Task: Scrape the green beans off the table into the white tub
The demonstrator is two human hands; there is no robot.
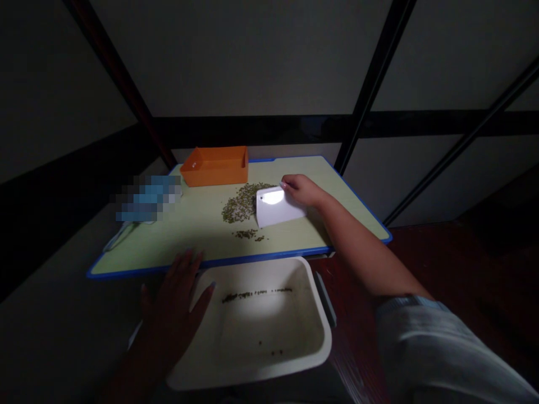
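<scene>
My right hand [301, 189] pinches the upper edge of a stiff white sheet [278, 210] with a small hole near one corner. It stands tilted on its long edge on the table, against the right side of a spread of small greenish-brown grains [240, 205]. A smaller patch of grains [246, 234] lies closer to the front edge. Over the left rim of a white plastic tub [318, 342], my left hand [177, 297] rests with its fingers spread and thumb over the inside. Grains line the tub's far inner side, and a few lie on its bottom.
The pale green table [193, 227] has a blue edge, and the tub is just below its front. At the back left stands an orange open box [217, 174]. A blurred-out blue item [151, 196] lies at the left. Dark-framed panels [252, 67] rise behind.
</scene>
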